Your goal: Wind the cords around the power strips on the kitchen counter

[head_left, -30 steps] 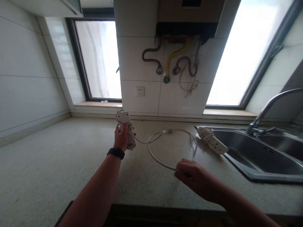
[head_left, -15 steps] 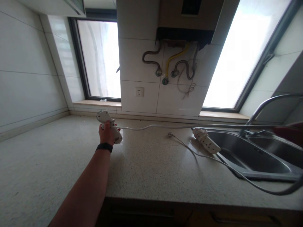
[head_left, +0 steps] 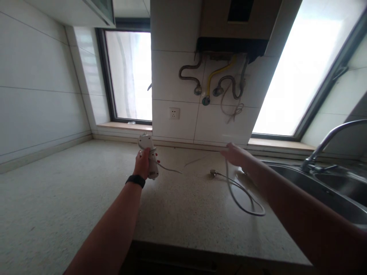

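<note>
My left hand point(head_left: 142, 163) is closed around a white power strip point(head_left: 153, 169), tilted above the counter, with some cord wound about it and small red parts along its right side. Out to the right, my right hand point(head_left: 233, 153) is slightly blurred, its fingers closed on the grey-white power cord point(head_left: 238, 204). The cord's stretch between the hands is smeared and partly lost to sight. Below my right hand it hangs in a loop over the counter, and its plug point(head_left: 213, 173) lies near the loop. My right forearm hides nearly all of a second power strip by the sink.
The speckled counter point(head_left: 177, 214) runs along the tiled wall. At the right is a steel sink point(head_left: 289, 179) with a curved tap point(head_left: 329, 139). A wall socket point(head_left: 174, 113) sits between two windows, with a water heater point(head_left: 237, 26) and its hoses above.
My right hand has come in from the far right to mid-counter with the cord, which went from taut to slack and looped. The view has shifted left; my left hand still grips the strip.
</note>
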A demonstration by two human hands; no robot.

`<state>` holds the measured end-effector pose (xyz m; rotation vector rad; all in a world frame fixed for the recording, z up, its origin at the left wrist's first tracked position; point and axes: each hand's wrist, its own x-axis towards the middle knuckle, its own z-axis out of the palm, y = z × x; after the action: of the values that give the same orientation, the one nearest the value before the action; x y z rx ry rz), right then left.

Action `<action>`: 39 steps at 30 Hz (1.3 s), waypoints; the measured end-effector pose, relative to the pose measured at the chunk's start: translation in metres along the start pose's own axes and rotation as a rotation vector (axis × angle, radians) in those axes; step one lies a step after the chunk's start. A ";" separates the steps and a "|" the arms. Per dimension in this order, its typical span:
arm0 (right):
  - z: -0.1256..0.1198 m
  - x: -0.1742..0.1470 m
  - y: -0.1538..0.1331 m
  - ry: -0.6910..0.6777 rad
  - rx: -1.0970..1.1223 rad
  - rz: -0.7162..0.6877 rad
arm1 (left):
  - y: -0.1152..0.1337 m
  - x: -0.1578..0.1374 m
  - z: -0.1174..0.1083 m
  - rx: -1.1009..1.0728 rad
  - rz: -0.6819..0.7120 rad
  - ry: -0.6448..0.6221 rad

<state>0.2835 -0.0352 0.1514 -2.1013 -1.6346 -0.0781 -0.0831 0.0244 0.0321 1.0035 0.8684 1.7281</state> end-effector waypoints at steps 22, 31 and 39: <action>0.088 -0.069 -0.084 -0.161 0.388 -0.541 | -0.018 -0.052 0.061 0.192 -0.095 -0.340; 0.106 -0.064 -0.063 -0.154 0.700 -0.456 | -0.013 -0.062 0.070 0.162 -0.210 -0.426; 0.104 -0.064 -0.058 -0.078 0.698 -0.413 | -0.013 -0.066 0.078 0.202 -0.278 -0.368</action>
<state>0.1865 -0.0409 0.0575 -1.2484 -1.7809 0.3902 0.0078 -0.0240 0.0373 1.2237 0.9028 1.1915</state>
